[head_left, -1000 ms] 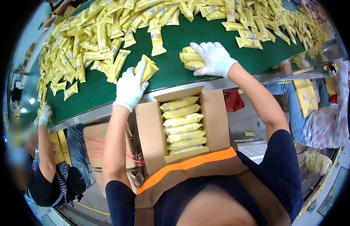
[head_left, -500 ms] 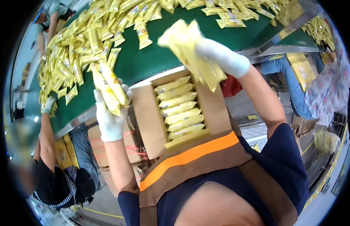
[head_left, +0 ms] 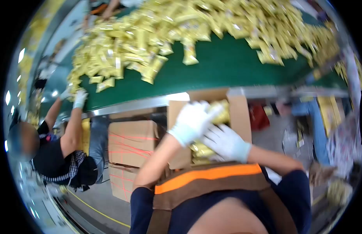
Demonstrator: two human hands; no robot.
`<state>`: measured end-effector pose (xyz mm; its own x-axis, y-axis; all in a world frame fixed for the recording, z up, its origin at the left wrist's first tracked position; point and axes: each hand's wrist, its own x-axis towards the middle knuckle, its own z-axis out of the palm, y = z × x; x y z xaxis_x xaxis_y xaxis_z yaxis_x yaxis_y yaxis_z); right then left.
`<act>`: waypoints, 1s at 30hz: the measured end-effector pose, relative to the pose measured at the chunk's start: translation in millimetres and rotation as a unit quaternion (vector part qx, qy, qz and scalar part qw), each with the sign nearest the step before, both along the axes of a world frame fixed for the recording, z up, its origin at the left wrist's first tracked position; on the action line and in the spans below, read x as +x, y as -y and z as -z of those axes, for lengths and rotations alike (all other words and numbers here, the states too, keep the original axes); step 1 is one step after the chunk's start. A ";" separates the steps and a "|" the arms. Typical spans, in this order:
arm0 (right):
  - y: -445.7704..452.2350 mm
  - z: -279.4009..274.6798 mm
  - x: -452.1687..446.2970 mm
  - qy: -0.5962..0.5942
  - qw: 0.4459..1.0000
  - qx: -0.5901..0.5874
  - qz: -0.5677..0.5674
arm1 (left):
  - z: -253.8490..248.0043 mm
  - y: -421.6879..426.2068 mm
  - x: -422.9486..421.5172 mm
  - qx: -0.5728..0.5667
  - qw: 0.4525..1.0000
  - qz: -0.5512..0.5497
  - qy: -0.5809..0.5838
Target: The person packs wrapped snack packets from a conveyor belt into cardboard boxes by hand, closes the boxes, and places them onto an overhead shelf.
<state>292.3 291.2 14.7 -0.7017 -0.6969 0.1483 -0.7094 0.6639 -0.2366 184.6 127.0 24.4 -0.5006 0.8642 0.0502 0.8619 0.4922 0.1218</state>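
An open cardboard box point(head_left: 240, 117) stands against my apron, with yellow sealed packets point(head_left: 219, 114) inside. My left hand point(head_left: 193, 119), in a white glove, reaches in over its left side. Its fingers lie against the upper packets, but blur hides whether they grip any. Lower down, my right hand point(head_left: 227, 143), also gloved, rests over the packets with fingers stretched toward the left and no packet visibly grasped. The two hands nearly meet and cover most of the box's contents. A packet point(head_left: 201, 150) shows below my right fingers.
Beyond the box runs a green conveyor belt point(head_left: 227, 66) heaped with yellow packets point(head_left: 149, 39). Stacked cartons with red strapping point(head_left: 132, 136) stand at left. A co-worker point(head_left: 58, 144) reaches to the belt there. A red object point(head_left: 259, 117) lies right of the box.
Both hands have moved from above and beside the box into it. The packets they held are now at the box or hidden beneath the gloves. The view has shifted.
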 end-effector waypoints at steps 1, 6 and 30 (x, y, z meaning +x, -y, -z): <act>-6.2 -3.5 1.4 0.024 0.999 0.021 -0.023 | 18.8 0.5 -0.7 -0.037 0.999 0.000 0.012; -52.8 -27.8 -17.7 0.101 0.993 0.005 -0.056 | 32.1 19.9 8.4 0.070 0.997 0.021 -0.010; -15.0 -447.6 -181.1 -0.352 0.896 -0.040 0.269 | 161.0 97.8 34.1 0.216 0.910 -0.347 0.070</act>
<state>111.2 306.2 462.3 -0.6464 -0.2536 0.7197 -0.2841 0.9553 0.0814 218.7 29.2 -136.6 -0.9458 0.2532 0.2035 0.3234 0.7924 0.5173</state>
